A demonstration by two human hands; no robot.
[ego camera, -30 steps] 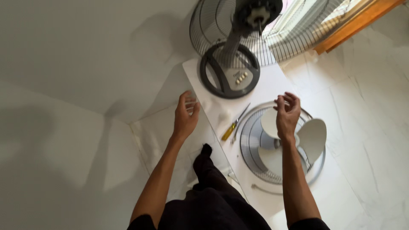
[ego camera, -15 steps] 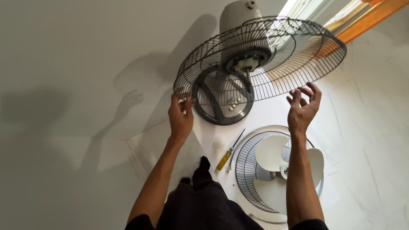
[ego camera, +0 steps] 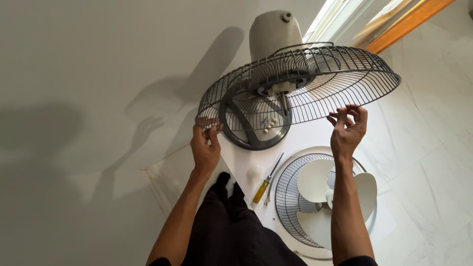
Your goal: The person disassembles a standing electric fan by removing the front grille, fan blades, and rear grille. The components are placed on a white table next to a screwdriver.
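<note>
A grey table fan stands on a white board, its motor housing [ego camera: 274, 30] above a dark wire rear guard [ego camera: 315, 74] and a round dark base [ego camera: 253, 130]. My left hand [ego camera: 205, 148] grips the guard's rim at its left edge. My right hand [ego camera: 348, 132] pinches the rim at its lower right. The bare motor shaft [ego camera: 284, 101] sticks out at the guard's centre.
On the white board [ego camera: 315, 135] lie the front wire guard [ego camera: 295, 197] with the white fan blade [ego camera: 340, 194] resting in it, a yellow-handled screwdriver [ego camera: 264, 187] and a small white cap [ego camera: 254, 171]. Marble floor tiles lie to the right, a white wall to the left.
My view has tilted up from the board to the fan head. Both hands rose from above the board to the rear guard's rim and closed on it.
</note>
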